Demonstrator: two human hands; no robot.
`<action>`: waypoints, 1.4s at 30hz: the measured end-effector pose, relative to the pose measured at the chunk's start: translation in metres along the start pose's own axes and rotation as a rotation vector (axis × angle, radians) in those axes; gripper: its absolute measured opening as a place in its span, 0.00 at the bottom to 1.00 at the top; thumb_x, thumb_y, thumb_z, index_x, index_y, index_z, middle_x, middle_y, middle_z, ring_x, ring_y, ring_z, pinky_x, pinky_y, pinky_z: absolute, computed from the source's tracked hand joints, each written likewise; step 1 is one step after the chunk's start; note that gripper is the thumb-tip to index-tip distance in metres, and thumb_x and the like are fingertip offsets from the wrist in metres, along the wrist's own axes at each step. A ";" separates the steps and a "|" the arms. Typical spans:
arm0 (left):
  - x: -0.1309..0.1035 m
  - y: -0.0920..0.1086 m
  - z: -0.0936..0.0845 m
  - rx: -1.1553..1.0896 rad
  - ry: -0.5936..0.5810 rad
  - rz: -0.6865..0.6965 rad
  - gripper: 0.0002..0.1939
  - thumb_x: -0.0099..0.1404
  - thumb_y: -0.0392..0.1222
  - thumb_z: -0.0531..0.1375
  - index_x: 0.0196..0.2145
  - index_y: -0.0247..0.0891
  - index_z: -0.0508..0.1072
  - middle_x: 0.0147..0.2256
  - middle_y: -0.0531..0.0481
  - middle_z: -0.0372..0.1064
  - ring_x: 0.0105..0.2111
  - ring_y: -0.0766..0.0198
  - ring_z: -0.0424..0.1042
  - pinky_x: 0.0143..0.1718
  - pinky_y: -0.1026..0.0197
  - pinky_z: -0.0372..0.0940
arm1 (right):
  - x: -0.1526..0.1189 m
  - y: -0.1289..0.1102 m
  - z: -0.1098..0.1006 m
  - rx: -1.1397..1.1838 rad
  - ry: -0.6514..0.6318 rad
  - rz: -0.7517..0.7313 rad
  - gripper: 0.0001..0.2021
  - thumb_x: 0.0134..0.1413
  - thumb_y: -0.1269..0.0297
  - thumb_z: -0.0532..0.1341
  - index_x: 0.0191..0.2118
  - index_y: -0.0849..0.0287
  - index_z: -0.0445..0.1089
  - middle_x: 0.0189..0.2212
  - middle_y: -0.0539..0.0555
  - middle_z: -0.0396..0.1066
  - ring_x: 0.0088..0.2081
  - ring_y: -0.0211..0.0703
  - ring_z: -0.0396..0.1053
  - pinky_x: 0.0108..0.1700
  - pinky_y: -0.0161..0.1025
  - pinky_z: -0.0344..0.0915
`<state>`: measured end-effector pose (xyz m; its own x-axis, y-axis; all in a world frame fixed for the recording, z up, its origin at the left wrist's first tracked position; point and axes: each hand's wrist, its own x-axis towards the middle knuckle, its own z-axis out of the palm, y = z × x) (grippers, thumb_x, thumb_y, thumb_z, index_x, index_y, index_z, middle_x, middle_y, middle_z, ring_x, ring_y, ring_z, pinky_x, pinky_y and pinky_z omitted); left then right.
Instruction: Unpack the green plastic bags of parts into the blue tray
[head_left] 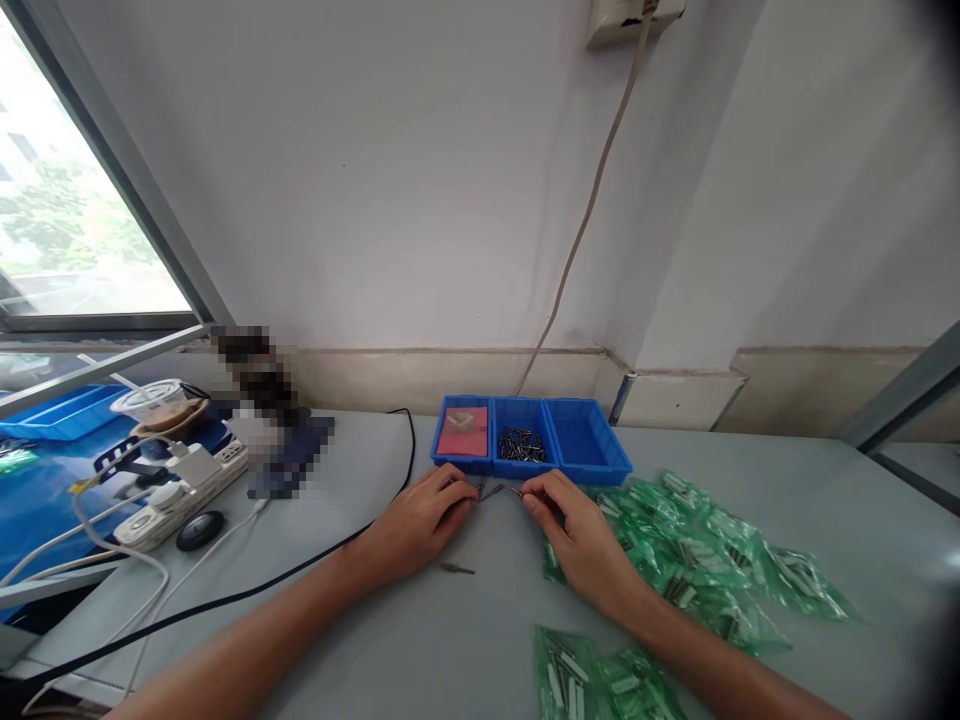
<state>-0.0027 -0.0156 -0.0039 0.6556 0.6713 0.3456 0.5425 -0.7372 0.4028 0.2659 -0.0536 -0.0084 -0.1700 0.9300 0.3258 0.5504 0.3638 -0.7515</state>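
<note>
Both hands rest at the worktop [465,650], just in front of a blue tray [596,470] with three compartments. Right hand [574,530]: thumb and forefinger are brought together, the grip pinching a small metal piece [517,491] whose tip protrudes from the fingertips toward the left hand [427,515]. Left hand: fingers bent, palm down, fingertips at a short upright metal piece [481,488]; whether its grip is clenched on that piece or merely touching it cannot be told. A slim metal piece [493,492] lies slanted between the two grips, close to the left fingertips and apart from the right. A loose metal piece [457,568] lies on the worktop nearer the wearer, below the left hand and touched by neither grip. In the tray, the middle compartment contains a heap of metal pieces [523,446], beyond the gap between the hands; the left compartment contains a red sheet [463,432]. Green bags [705,560] of parts lie beside and beneath the right forearm. A black cable [300,574] passes by the left forearm.
</note>
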 end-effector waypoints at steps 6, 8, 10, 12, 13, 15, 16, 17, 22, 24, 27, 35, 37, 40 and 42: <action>-0.004 0.016 -0.010 0.046 -0.105 0.070 0.32 0.67 0.65 0.67 0.59 0.43 0.70 0.59 0.40 0.66 0.54 0.47 0.69 0.59 0.46 0.66 | -0.001 0.000 -0.001 0.009 0.000 -0.010 0.12 0.76 0.57 0.53 0.44 0.52 0.72 0.41 0.55 0.74 0.42 0.51 0.72 0.44 0.46 0.68; -0.005 0.020 -0.011 0.057 -0.134 0.087 0.42 0.58 0.71 0.70 0.61 0.44 0.69 0.60 0.39 0.65 0.54 0.43 0.68 0.60 0.43 0.65 | -0.001 0.000 -0.002 0.017 -0.004 -0.004 0.13 0.76 0.56 0.53 0.43 0.52 0.72 0.41 0.55 0.75 0.42 0.51 0.72 0.44 0.46 0.69; -0.006 0.022 -0.011 0.064 -0.145 0.086 0.46 0.54 0.72 0.72 0.61 0.44 0.69 0.61 0.38 0.63 0.56 0.41 0.67 0.60 0.42 0.64 | -0.001 -0.001 -0.002 0.020 -0.005 -0.001 0.13 0.77 0.56 0.52 0.43 0.52 0.72 0.41 0.55 0.75 0.43 0.51 0.73 0.45 0.46 0.69; -0.006 0.022 -0.010 0.065 -0.149 0.070 0.44 0.55 0.70 0.73 0.60 0.43 0.69 0.61 0.38 0.63 0.56 0.42 0.67 0.61 0.42 0.64 | -0.002 -0.001 -0.002 0.016 0.000 0.000 0.13 0.76 0.56 0.53 0.43 0.52 0.72 0.41 0.55 0.75 0.43 0.51 0.73 0.45 0.45 0.68; -0.006 0.022 -0.010 0.063 -0.151 0.061 0.42 0.57 0.69 0.72 0.60 0.43 0.69 0.61 0.38 0.63 0.56 0.42 0.67 0.61 0.42 0.64 | -0.002 -0.001 -0.002 0.012 0.002 0.002 0.13 0.76 0.56 0.53 0.43 0.52 0.72 0.41 0.54 0.75 0.43 0.51 0.73 0.44 0.45 0.68; -0.006 0.019 -0.009 0.060 -0.148 0.050 0.35 0.63 0.64 0.71 0.59 0.42 0.69 0.61 0.39 0.63 0.56 0.44 0.67 0.61 0.43 0.65 | -0.001 -0.001 -0.002 0.009 0.008 0.005 0.12 0.76 0.56 0.53 0.43 0.52 0.72 0.41 0.55 0.75 0.42 0.51 0.73 0.42 0.44 0.68; -0.006 0.018 -0.008 0.060 -0.137 0.047 0.31 0.67 0.62 0.69 0.58 0.42 0.69 0.60 0.39 0.63 0.56 0.46 0.67 0.60 0.44 0.65 | -0.001 -0.002 -0.002 0.009 0.010 0.004 0.12 0.76 0.56 0.53 0.43 0.52 0.72 0.41 0.55 0.75 0.42 0.51 0.73 0.42 0.44 0.68; -0.006 0.016 -0.007 0.062 -0.123 0.044 0.26 0.71 0.58 0.66 0.58 0.42 0.69 0.60 0.40 0.64 0.56 0.47 0.67 0.60 0.45 0.66 | -0.001 -0.002 -0.002 0.009 0.015 0.000 0.12 0.76 0.57 0.53 0.43 0.52 0.72 0.41 0.55 0.75 0.42 0.51 0.73 0.42 0.44 0.68; -0.004 0.011 -0.007 0.080 -0.052 0.039 0.09 0.80 0.42 0.55 0.54 0.43 0.70 0.56 0.43 0.66 0.52 0.53 0.69 0.57 0.50 0.68 | 0.000 -0.004 -0.003 -0.008 0.035 -0.011 0.12 0.75 0.56 0.54 0.43 0.52 0.73 0.39 0.55 0.75 0.40 0.50 0.74 0.40 0.44 0.69; -0.004 0.011 -0.009 0.081 -0.055 0.066 0.10 0.79 0.36 0.53 0.52 0.43 0.71 0.56 0.42 0.66 0.52 0.53 0.69 0.57 0.50 0.68 | 0.000 -0.004 -0.003 -0.009 0.032 -0.009 0.12 0.75 0.56 0.54 0.43 0.52 0.73 0.40 0.55 0.76 0.41 0.51 0.74 0.40 0.43 0.69; -0.003 0.011 -0.014 0.069 -0.084 0.091 0.15 0.69 0.28 0.57 0.50 0.43 0.72 0.58 0.43 0.65 0.53 0.51 0.68 0.57 0.49 0.68 | 0.000 -0.002 -0.003 -0.003 0.033 -0.009 0.12 0.75 0.57 0.54 0.43 0.51 0.72 0.40 0.54 0.75 0.41 0.50 0.74 0.41 0.43 0.69; -0.003 0.016 -0.017 -0.006 -0.104 0.083 0.17 0.61 0.31 0.64 0.48 0.43 0.73 0.58 0.43 0.64 0.53 0.50 0.68 0.60 0.48 0.66 | -0.001 0.001 -0.001 0.015 0.043 -0.009 0.11 0.75 0.58 0.54 0.42 0.52 0.72 0.39 0.54 0.74 0.41 0.50 0.73 0.43 0.43 0.68; -0.003 0.018 -0.017 -0.020 -0.115 0.091 0.20 0.61 0.32 0.65 0.51 0.43 0.73 0.58 0.43 0.64 0.53 0.50 0.68 0.59 0.48 0.67 | -0.001 0.000 -0.001 0.027 0.044 0.007 0.11 0.75 0.57 0.54 0.43 0.52 0.72 0.39 0.53 0.74 0.40 0.49 0.72 0.43 0.43 0.68; -0.003 0.019 -0.015 -0.032 -0.124 0.098 0.17 0.63 0.32 0.65 0.49 0.44 0.74 0.58 0.43 0.64 0.54 0.50 0.68 0.59 0.49 0.67 | -0.001 0.000 -0.001 0.049 0.053 0.029 0.11 0.75 0.56 0.54 0.43 0.52 0.72 0.38 0.52 0.74 0.38 0.48 0.71 0.41 0.42 0.67; -0.003 0.018 -0.012 -0.038 -0.105 0.090 0.10 0.66 0.34 0.65 0.45 0.42 0.74 0.57 0.43 0.64 0.53 0.51 0.68 0.58 0.50 0.67 | -0.001 0.000 -0.001 0.066 0.070 0.040 0.12 0.75 0.55 0.54 0.43 0.52 0.72 0.37 0.52 0.74 0.38 0.47 0.71 0.41 0.42 0.67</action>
<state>-0.0018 -0.0301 0.0124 0.7532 0.5894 0.2920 0.4602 -0.7894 0.4062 0.2666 -0.0545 -0.0085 -0.0901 0.9389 0.3323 0.5000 0.3312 -0.8002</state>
